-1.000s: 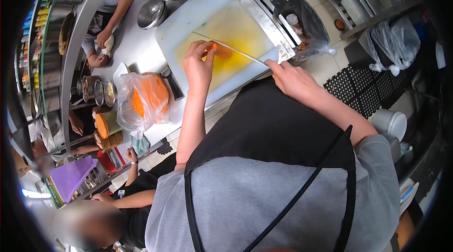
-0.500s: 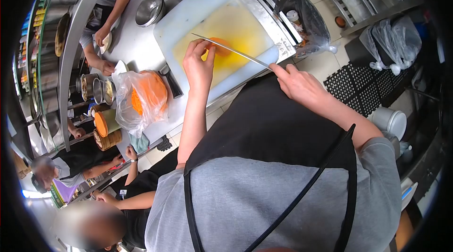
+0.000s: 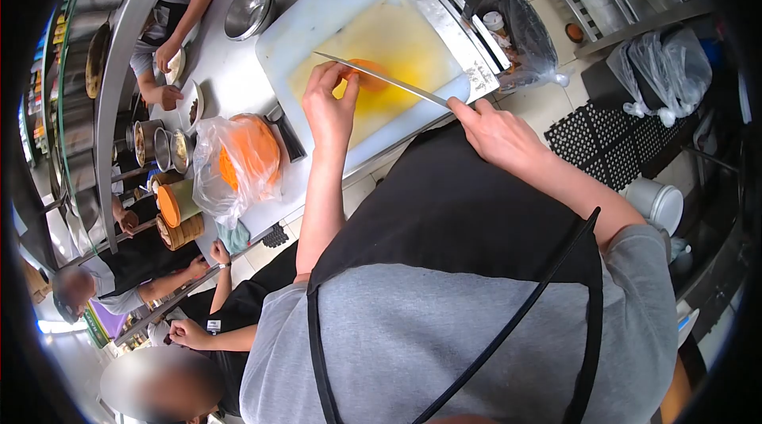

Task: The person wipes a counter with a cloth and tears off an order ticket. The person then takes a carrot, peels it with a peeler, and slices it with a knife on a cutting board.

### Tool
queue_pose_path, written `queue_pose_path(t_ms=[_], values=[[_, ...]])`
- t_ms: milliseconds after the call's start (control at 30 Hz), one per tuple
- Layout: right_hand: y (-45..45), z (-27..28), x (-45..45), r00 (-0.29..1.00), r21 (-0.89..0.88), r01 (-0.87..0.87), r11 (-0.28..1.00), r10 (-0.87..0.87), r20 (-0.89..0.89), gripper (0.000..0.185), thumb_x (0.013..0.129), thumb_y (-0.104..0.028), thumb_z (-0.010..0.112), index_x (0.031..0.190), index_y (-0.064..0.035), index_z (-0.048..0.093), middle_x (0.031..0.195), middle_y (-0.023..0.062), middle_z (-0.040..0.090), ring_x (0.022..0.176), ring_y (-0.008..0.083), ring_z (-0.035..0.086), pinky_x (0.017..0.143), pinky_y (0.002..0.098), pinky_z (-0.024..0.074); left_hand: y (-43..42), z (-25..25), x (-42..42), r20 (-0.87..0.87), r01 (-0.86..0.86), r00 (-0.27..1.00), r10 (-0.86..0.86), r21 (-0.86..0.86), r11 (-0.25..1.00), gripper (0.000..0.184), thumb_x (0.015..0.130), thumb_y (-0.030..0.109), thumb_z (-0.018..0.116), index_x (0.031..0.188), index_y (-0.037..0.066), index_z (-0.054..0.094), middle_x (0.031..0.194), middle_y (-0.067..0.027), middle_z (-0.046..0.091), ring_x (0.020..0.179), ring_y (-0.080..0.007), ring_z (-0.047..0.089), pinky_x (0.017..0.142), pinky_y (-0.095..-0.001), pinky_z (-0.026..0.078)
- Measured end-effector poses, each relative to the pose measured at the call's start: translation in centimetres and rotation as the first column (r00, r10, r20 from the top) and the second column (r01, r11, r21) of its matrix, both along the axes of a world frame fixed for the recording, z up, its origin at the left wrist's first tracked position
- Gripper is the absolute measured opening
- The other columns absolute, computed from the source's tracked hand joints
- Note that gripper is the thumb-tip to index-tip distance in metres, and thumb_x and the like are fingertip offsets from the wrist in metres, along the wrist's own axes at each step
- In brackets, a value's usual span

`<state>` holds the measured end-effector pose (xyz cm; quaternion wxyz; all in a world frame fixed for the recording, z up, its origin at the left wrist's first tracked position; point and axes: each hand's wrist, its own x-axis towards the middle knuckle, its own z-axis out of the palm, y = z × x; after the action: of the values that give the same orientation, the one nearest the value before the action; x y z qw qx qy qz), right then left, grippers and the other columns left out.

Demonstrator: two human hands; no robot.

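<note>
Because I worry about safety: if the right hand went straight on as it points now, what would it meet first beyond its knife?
Probably the orange piece on the cutting board, with the left hand at its far side; how high the right hand is above the board is unclear.

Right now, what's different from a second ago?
Across the counter, a white plate has shifted toward a co-worker's hand, away from the plastic bag, showing dark food. Another worker came further into view. Unchanged: the left hand holds the orange food on the cutting board; the right hand holds the knife.
</note>
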<state>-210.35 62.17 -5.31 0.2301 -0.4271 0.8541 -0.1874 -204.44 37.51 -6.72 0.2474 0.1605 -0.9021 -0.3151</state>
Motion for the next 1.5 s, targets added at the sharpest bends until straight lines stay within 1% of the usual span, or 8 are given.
queue_pose_path(t_ms=[533, 600, 700, 933, 1000, 1200, 1433, 1500], values=[[-3.8, -1.2, -1.3, 0.999, -0.126, -0.034, 0.991, 0.038, 0.036, 0.031, 0.079, -0.004, 0.045, 0.109, -0.0060, 0.037, 0.074, 0.0208, 0.049, 0.060, 0.0371, 0.055, 0.054, 0.0448, 0.0446, 0.6, 0.1, 0.0, -0.020, -0.021, 1.000, 0.022, 0.014, 1.000, 0.015, 0.069, -0.003, 0.061, 0.085, -0.004, 0.060, 0.087, -0.0100, 0.059, 0.075, -0.0205, 0.061, 0.070, -0.0276, 0.050], [-4.4, -1.0, -1.4, 0.985, -0.143, 0.049, 0.989, -0.024, 0.171, 0.023, 0.083, -0.012, 0.038, 0.105, -0.0088, 0.042, 0.083, 0.0231, 0.053, 0.073, 0.0367, 0.057, 0.063, 0.0451, 0.0457, 0.5, 0.0, 0.0, -0.016, -0.029, 0.999, 0.029, 0.021, 0.999, 0.015, 0.070, -0.004, 0.061, 0.085, -0.004, 0.060, 0.087, -0.0100, 0.059, 0.075, -0.0202, 0.061, 0.070, -0.0276, 0.050], [-4.3, -0.3, -1.3, 0.998, -0.099, -0.024, 0.995, 0.029, 0.047, 0.021, 0.086, -0.016, 0.036, 0.105, -0.0089, 0.041, 0.086, 0.0235, 0.053, 0.080, 0.0361, 0.056, 0.068, 0.0451, 0.0444, 0.7, 0.1, -0.1, -0.011, -0.050, 0.999, 0.051, 0.019, 0.999, 0.015, 0.069, -0.003, 0.062, 0.084, -0.003, 0.060, 0.087, -0.0101, 0.059, 0.075, -0.0200, 0.061, 0.069, -0.0278, 0.050], [-3.8, 0.2, -1.6, 0.992, -0.018, -0.031, 0.999, 0.033, 0.125, 0.020, 0.087, -0.016, 0.035, 0.105, -0.0071, 0.039, 0.082, 0.0210, 0.053, 0.076, 0.0383, 0.055, 0.065, 0.0455, 0.0444, 1.1, -0.1, -0.1, 0.030, -0.036, 0.999, 0.036, -0.010, 0.999, 0.016, 0.070, -0.001, 0.063, 0.086, -0.003, 0.061, 0.090, -0.0098, 0.058, 0.077, -0.0192, 0.061, 0.072, -0.0273, 0.051], [-4.9, -0.9, -1.8, 0.998, -0.255, -0.069, 0.965, 0.066, -0.021, 0.027, 0.076, -0.001, 0.043, 0.102, -0.0039, 0.036, 0.074, 0.0223, 0.049, 0.061, 0.0383, 0.055, 0.053, 0.0446, 0.0453, 1.1, -0.1, -0.1, 0.013, -0.049, 0.999, 0.049, -0.011, 0.999, 0.015, 0.068, -0.002, 0.063, 0.083, -0.002, 0.061, 0.088, -0.0097, 0.058, 0.075, -0.0206, 0.061, 0.069, -0.0280, 0.050], [-6.9, -1.5, -2.3, 0.981, -0.149, 0.032, 0.988, -0.002, 0.195, 0.024, 0.076, -0.001, 0.042, 0.099, -0.0036, 0.038, 0.075, 0.0218, 0.050, 0.065, 0.0388, 0.056, 0.056, 0.0450, 0.0455, 1.1, 0.0, 0.0, 0.013, -0.057, 0.998, 0.056, 0.065, 0.996, 0.017, 0.068, -0.002, 0.063, 0.085, -0.003, 0.061, 0.088, -0.0099, 0.058, 0.077, -0.0202, 0.061, 0.071, -0.0280, 0.050], [-7.7, -1.7, -3.1, 0.977, -0.123, 0.016, 0.992, 0.010, 0.211, 0.022, 0.076, -0.001, 0.040, 0.098, -0.0028, 0.038, 0.077, 0.0226, 0.051, 0.068, 0.0391, 0.056, 0.058, 0.0456, 0.0456, 1.0, 0.1, -0.1, 0.030, -0.054, 0.998, 0.052, 0.075, 0.996, 0.016, 0.070, -0.002, 0.063, 0.086, -0.003, 0.061, 0.089, -0.0095, 0.058, 0.078, -0.0182, 0.061, 0.073, -0.0273, 0.051], [-8.4, -1.7, -3.2, 0.994, -0.101, -0.090, 0.991, 0.095, 0.047, 0.022, 0.077, -0.002, 0.041, 0.099, -0.0028, 0.038, 0.078, 0.0221, 0.051, 0.069, 0.0391, 0.056, 0.059, 0.0455, 0.0457, 1.0, 0.3, -0.1, 0.056, -0.048, 0.997, 0.045, 0.053, 0.997, 0.016, 0.071, -0.002, 0.062, 0.087, -0.003, 0.060, 0.090, -0.0092, 0.058, 0.079, -0.0162, 0.060, 0.075, -0.0269, 0.052]])
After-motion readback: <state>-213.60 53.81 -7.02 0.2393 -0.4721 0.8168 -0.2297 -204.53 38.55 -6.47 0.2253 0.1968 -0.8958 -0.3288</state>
